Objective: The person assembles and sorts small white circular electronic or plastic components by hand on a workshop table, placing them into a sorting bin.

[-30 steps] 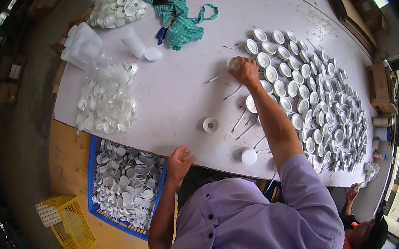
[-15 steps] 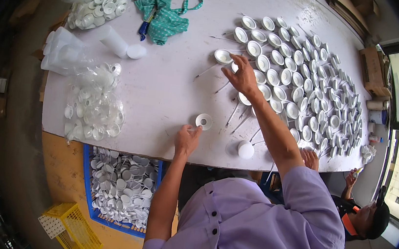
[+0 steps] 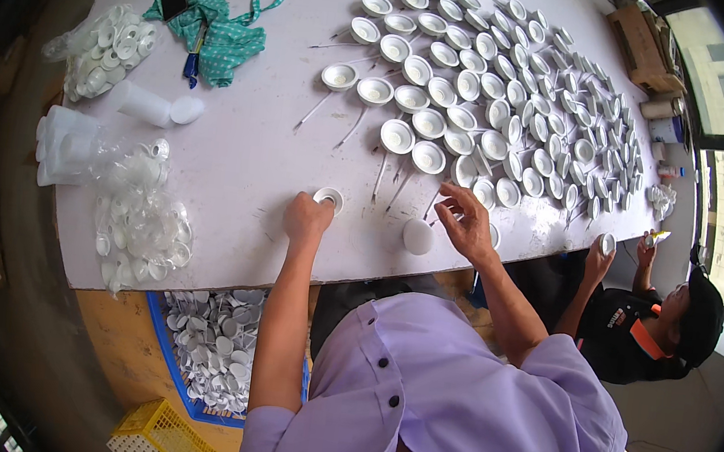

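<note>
Near the front edge of the white table, my left hand (image 3: 307, 218) is closed on the rim of a small round white cup-shaped part (image 3: 329, 197) with a recessed centre. To the right, my right hand (image 3: 467, 224) hovers with bent, parted fingers and nothing seen between them. Just left of it sits a smooth white domed piece (image 3: 418, 237). Beyond that hand spread many white round lamp housings (image 3: 428, 157), several trailing thin leads. Another round white part (image 3: 493, 235) shows partly behind my right hand.
At the left are clear bags of white parts (image 3: 148, 220), stacked translucent cups (image 3: 68, 143) and a white cylinder (image 3: 139, 102). A green cloth (image 3: 230, 50) lies farther back. Below the edge stand a blue bin (image 3: 160, 337) and a yellow crate (image 3: 168, 440). A co-worker (image 3: 650, 326) is at the right.
My right hand has drawn back from the far-left housings toward the front edge. My left hand now grips the small cup-shaped part more closely. The whole view has shifted.
</note>
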### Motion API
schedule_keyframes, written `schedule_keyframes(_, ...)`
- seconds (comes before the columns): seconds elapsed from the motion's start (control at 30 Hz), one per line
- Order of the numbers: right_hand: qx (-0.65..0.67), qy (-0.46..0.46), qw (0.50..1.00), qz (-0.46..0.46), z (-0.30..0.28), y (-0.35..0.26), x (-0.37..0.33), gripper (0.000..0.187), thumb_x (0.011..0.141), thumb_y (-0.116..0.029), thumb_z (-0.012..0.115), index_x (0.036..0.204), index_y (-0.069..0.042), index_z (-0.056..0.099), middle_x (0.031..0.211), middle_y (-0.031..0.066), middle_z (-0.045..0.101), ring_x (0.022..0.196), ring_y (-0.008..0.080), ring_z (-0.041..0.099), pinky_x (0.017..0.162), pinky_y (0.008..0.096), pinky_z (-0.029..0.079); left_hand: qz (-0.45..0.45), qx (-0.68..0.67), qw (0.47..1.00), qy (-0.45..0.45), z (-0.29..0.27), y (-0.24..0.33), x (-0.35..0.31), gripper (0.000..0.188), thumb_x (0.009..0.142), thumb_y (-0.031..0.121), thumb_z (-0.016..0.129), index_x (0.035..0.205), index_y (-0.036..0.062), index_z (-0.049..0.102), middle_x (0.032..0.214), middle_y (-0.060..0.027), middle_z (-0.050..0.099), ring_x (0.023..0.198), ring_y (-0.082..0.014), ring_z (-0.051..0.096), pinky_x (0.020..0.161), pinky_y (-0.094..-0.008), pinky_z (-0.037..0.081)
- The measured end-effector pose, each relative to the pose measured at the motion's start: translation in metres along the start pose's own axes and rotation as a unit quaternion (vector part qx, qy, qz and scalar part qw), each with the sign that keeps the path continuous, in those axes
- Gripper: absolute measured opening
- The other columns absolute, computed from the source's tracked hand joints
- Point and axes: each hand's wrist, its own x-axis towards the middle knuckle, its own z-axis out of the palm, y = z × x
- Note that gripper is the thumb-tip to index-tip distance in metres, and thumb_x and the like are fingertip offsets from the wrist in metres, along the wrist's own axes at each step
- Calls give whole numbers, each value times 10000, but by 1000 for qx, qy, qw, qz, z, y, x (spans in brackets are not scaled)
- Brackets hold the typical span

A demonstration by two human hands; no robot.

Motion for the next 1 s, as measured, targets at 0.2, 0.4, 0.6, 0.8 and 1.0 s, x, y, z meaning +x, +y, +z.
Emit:
schedule_keyframes(0.2,91,3,965,247,0,27,-49,544,813,-139,700,1284,24,482,1167,152,554,1004,194,590,796,297,506,5,44,999,-16,-2,12,8,362,715,295,613,887,-17,682,930,-230,666,883,-376,649,775,-444,519)
schedule_keyframes(0.4,82,-26,954,287,16,40,-73,691,799,-247,679,1351,49,388,1328,196,470,1116,253,549,895,358,477,14,80,997,3,-11,12,13,320,724,263,597,881,-1,686,922,-216,672,881,-369,653,776,-448,520)
schedule_keyframes(0.6,63,-2,966,251,14,31,-79,641,789,-220,684,1338,-11,428,1280,181,502,1091,248,564,836,342,498,-11,77,997,29,-27,-9,42,320,719,254,591,889,3,691,930,-212,675,885,-366,658,781,-426,526)
schedule_keyframes(0.8,85,45,972,215,6,20,-88,595,794,-74,675,1338,-60,434,1231,126,506,1014,191,571,791,308,506,-69,39,996,42,-83,-44,99,309,733,291,594,811,7,687,768,-150,691,734,-281,682,706,-380,542)
schedule_keyframes(1.0,43,52,972,223,-4,11,-93,586,817,-56,643,1360,-60,423,1240,134,501,1015,200,562,805,315,521,-154,-13,982,110,-132,-123,173,303,757,292,580,739,5,676,621,-84,671,560,-191,670,624,-343,575)
